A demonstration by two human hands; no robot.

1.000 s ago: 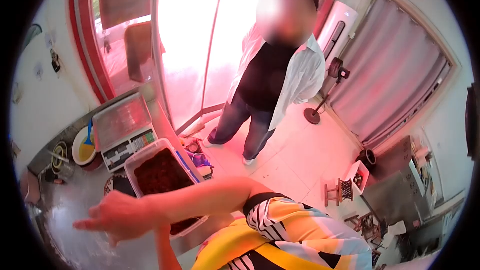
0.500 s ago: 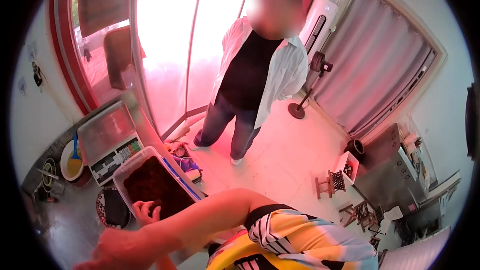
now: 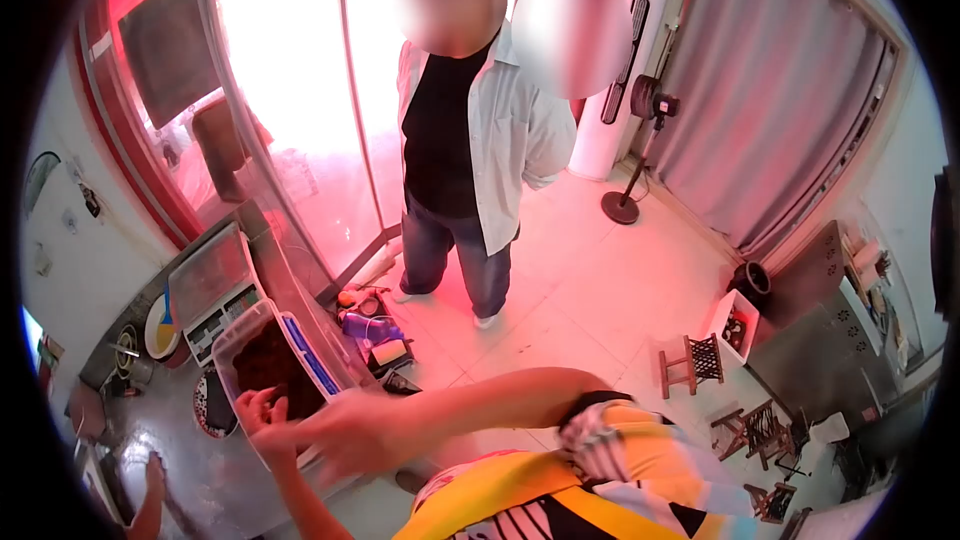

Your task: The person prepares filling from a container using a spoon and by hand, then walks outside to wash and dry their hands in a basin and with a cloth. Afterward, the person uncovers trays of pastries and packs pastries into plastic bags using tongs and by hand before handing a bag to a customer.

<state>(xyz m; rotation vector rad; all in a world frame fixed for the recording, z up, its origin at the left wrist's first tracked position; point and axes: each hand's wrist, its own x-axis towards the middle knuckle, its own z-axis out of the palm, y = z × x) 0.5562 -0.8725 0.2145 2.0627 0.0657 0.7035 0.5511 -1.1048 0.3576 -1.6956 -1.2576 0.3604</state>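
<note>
My left hand (image 3: 265, 422) is raised over the near edge of a clear plastic tub (image 3: 232, 348) holding a dark reddish-brown mass (image 3: 270, 365). Its fingers are loosely curled and apart, with nothing visible between them. My right hand (image 3: 350, 432) reaches leftward across my body, beside my left hand and near the tub's lower corner. Motion smears its fingers, so their shape is unclear. A round patterned item with a dark top (image 3: 215, 405) lies left of the tub on the metal counter (image 3: 180, 440).
A person (image 3: 450, 140) in an open white shirt stands beyond the counter. Another person's hand (image 3: 155, 485) is at lower left. Around are a scale (image 3: 212, 325), a bowl with a blue-handled brush (image 3: 162, 335), a fan (image 3: 640, 150), a wooden stool (image 3: 690, 365) and a white box (image 3: 735, 325).
The view has shifted. My right hand has moved from over the counter toward my left hand. My left hand, hidden at first, shows above the tub's edge. Another person's hand has appeared at lower left.
</note>
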